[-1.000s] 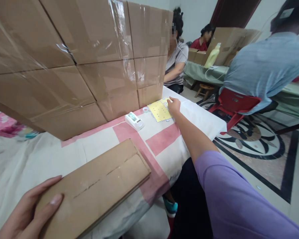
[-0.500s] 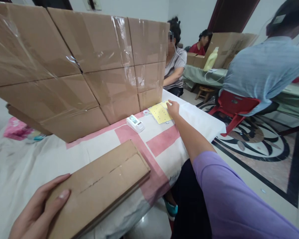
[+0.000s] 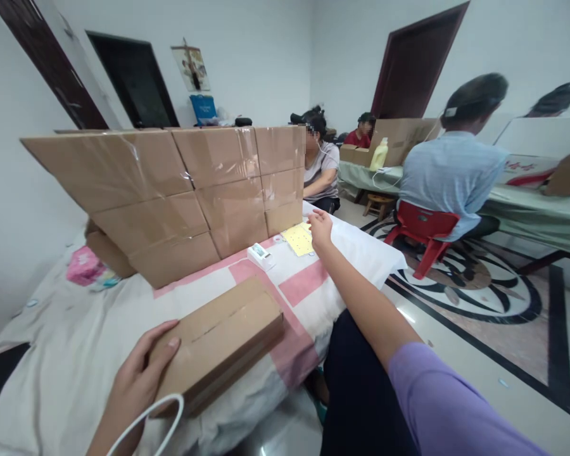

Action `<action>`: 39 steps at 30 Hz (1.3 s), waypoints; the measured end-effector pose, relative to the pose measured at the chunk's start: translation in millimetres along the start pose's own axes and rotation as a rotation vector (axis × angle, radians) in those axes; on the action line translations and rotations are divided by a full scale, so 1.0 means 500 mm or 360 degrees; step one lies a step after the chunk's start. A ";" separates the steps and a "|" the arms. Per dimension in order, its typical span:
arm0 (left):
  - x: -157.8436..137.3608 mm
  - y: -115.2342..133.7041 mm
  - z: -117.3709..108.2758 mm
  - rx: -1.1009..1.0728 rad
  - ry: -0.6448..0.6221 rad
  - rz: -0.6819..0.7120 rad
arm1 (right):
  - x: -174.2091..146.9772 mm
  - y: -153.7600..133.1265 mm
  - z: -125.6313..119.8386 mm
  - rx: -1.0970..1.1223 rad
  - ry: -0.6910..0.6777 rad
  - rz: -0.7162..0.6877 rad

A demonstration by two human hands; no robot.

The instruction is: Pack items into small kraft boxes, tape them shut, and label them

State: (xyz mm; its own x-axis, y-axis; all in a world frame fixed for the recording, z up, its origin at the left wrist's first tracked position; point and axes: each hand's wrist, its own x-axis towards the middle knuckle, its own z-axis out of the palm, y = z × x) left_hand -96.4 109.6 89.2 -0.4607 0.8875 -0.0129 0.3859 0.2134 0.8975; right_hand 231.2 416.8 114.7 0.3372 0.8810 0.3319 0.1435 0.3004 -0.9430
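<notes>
My left hand (image 3: 145, 364) grips the left end of a flat, closed cardboard box (image 3: 223, 329), thumb on its top face. The box lies tilted at the near edge of the cloth-covered table. Out over the far right of the table is my right hand (image 3: 320, 229), its fingers curled together in a pinch. Whatever is between those fingertips is too small to make out. Just left of that hand lies a yellow sheet (image 3: 298, 240) with small dark marks. A small white device with a screen (image 3: 260, 255) stands between the box and the sheet.
A wall of taped cardboard boxes (image 3: 171, 196) stands along the table's far side. A white cable (image 3: 175, 411) loops by my left wrist. A pink package (image 3: 84, 266) lies at the left. People sit beyond, one on a red chair (image 3: 425, 225).
My right hand has lifted slightly off the yellow sheet, fingers drawn together. The view has tilted up, showing more of the room. My left hand still holds the box; a white cable has come into view.
</notes>
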 end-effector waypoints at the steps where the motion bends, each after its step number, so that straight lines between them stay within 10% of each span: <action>1: -0.001 -0.002 0.002 0.0005 -0.0002 0.0024 | -0.044 -0.015 0.003 0.0153 -0.0005 0.0085; 10: -0.011 0.004 -0.015 -0.0059 0.0123 0.0008 | -0.347 -0.058 0.031 0.0919 -0.0568 0.0674; 28: 0.000 0.008 -0.038 0.0293 0.0454 -0.0505 | -0.363 -0.067 -0.039 0.0759 -0.0768 0.1867; 39: -0.037 0.039 -0.013 0.0454 0.0453 -0.0345 | -0.367 -0.084 -0.009 0.0800 -0.0767 0.1743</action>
State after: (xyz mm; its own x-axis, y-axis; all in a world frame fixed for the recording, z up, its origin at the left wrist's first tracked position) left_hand -85.7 94.8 109.8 -0.7412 0.6707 -0.0296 0.4425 0.5212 0.7298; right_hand 167.5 240.6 93.6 -0.3255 0.7644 -0.5565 -0.3904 -0.6447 -0.6572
